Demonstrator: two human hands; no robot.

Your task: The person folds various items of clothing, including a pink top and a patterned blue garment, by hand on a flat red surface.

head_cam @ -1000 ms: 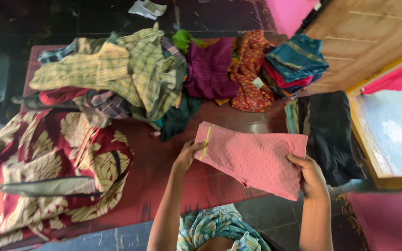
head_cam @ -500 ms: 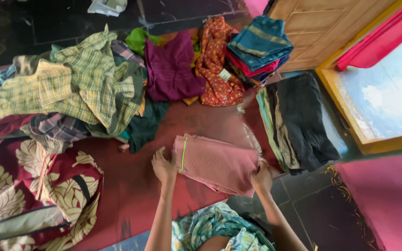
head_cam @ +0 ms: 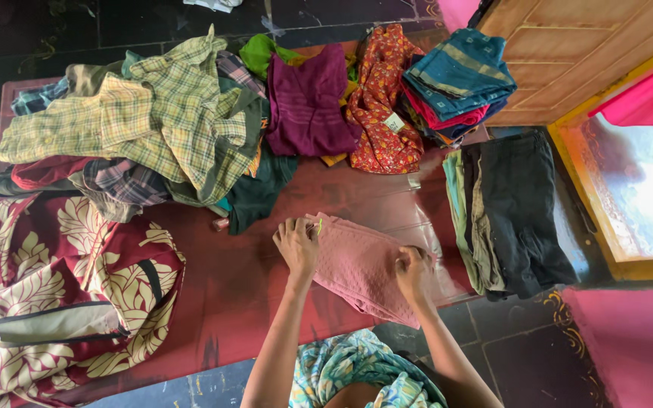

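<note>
I take the dark red table (head_cam: 213,302) as landmark throughout. The pink cloth (head_cam: 360,268) lies folded on the table's near edge, towards its right end, one corner hanging a little over the rim. My left hand (head_cam: 297,245) is laid flat on the cloth's left end, fingers spread, pressing and not gripping. My right hand (head_cam: 414,270) is curled on its right end, fingertips tucked into the fabric; it looks like a pinch on a fold, though I cannot see the thumb. Judgement on handling: thin woven stuff, light, limp, no stiffness of its own, so it will sag and unfold if lifted from one point. It drags on the table surface without sliding freely. Best taken at two corners or along a folded edge, both hands at once. At the table's far left is a heap of checked shirts (head_cam: 153,121); far right, a stack of folded blue and red cloths (head_cam: 459,79); just off its right end, dark folded garments (head_cam: 519,208).
</note>
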